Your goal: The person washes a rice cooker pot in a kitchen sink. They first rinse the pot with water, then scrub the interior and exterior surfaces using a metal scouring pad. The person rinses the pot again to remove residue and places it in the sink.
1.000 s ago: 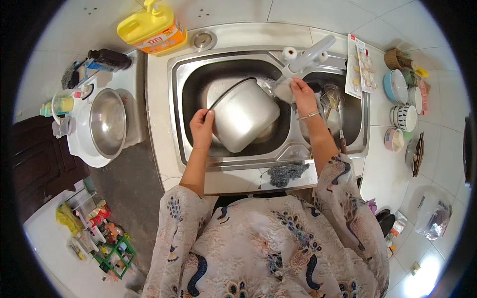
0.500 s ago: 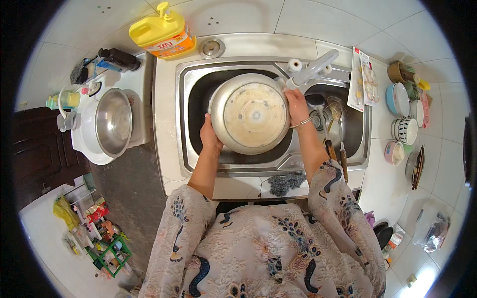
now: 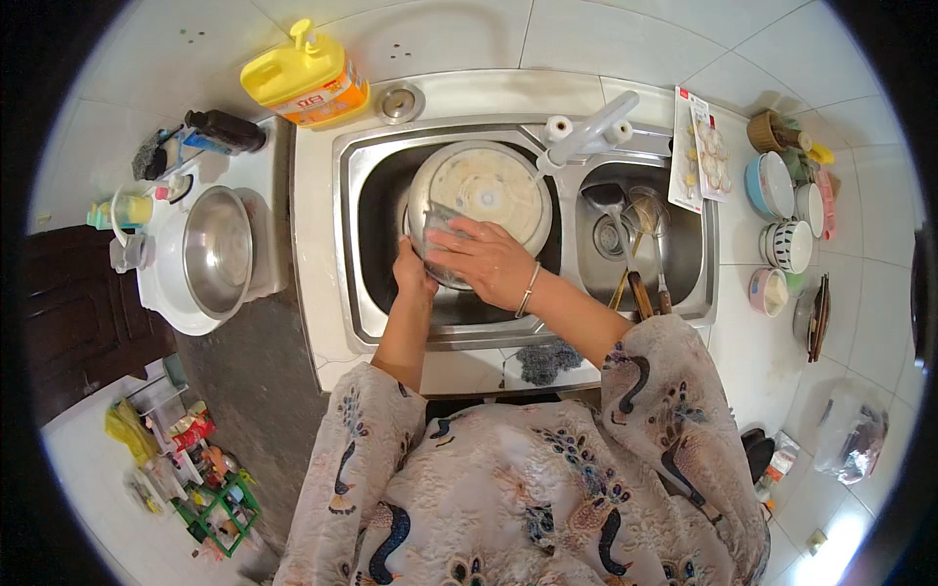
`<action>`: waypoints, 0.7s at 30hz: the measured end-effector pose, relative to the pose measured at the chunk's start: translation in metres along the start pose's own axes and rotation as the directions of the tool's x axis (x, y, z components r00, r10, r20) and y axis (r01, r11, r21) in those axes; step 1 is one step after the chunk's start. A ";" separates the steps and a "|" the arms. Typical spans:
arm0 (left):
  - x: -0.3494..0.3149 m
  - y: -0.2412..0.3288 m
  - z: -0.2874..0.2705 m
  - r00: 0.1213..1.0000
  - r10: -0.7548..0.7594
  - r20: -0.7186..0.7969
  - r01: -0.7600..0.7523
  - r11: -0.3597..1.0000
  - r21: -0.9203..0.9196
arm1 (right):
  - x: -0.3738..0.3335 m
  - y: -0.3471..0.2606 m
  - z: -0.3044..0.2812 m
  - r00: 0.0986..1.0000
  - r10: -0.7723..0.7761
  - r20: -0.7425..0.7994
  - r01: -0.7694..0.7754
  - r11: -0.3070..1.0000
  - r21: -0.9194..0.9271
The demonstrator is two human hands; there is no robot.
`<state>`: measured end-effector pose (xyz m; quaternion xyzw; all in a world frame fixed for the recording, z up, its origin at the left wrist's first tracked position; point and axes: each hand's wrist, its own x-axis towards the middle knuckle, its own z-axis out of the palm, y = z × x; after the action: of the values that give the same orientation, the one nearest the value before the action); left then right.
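A round metal pot (image 3: 493,186) lies bottom up in the left sink basin (image 3: 376,210), its base stained pale yellow. My left hand (image 3: 412,272) grips the pot's near left edge, its fingertips partly hidden behind the metal. A flat grey scouring pad (image 3: 440,223) is pressed on the pot's near left side under my right hand (image 3: 489,262). The fingers of that hand reach over the pad and point left. Behind the pot stands a pale faucet (image 3: 591,129), its spout pointing up to the right.
The right basin (image 3: 689,254) holds a dark ladle or spatula (image 3: 606,198) and a wire strainer (image 3: 645,210) with long handles. A dark mesh scrubber (image 3: 547,361) lies on the front counter edge. Bowls (image 3: 777,186) line the right; a yellow jug (image 3: 308,83) stands behind left.
My right hand has left the pot's far right edge and crossed to its near left side, now with the grey pad. The pot has moved slightly within the basin; my left hand keeps its grip.
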<state>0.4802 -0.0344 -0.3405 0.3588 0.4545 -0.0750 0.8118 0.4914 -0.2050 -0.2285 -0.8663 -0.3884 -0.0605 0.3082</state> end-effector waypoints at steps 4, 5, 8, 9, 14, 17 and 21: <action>0.030 -0.011 -0.023 1.000 -0.018 0.015 0.016 0.995 0.095 | -0.015 0.075 0.012 0.951 0.301 -0.075 -0.302 0.953 -0.007; 0.024 -0.007 -0.014 1.000 -0.013 -0.004 0.013 0.990 0.141 | -0.014 0.077 0.016 0.924 0.366 -0.112 -0.371 0.928 -0.026; 0.020 -0.004 -0.006 1.000 0.001 -0.026 0.004 0.982 0.190 | -0.003 0.054 0.046 0.947 0.296 -0.128 -0.300 0.954 -0.014; 0.018 -0.004 -0.004 1.000 -0.002 -0.002 0.002 0.984 0.178 | -0.004 0.029 0.040 0.973 0.218 -0.081 -0.219 0.976 -0.001; 0.022 0.003 -0.010 0.984 0.052 0.172 -0.049 0.999 -0.018 | -0.042 -0.010 -0.010 0.991 0.116 -0.060 -0.113 0.992 0.049; 0.020 0.014 -0.005 0.994 -0.024 0.109 0.022 1.000 0.014 | -0.082 0.030 -0.015 0.929 0.278 -0.246 -0.254 0.959 0.125; 0.011 -0.003 0.000 0.979 -0.204 -0.016 0.202 0.978 -0.054 | -0.077 0.083 -0.025 0.399 0.911 -0.110 -0.712 0.383 0.588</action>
<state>0.4855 -0.0345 -0.3509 0.2901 0.4993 -0.1417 0.8040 0.5002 -0.3105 -0.2751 -0.8079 0.1772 0.0115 0.5620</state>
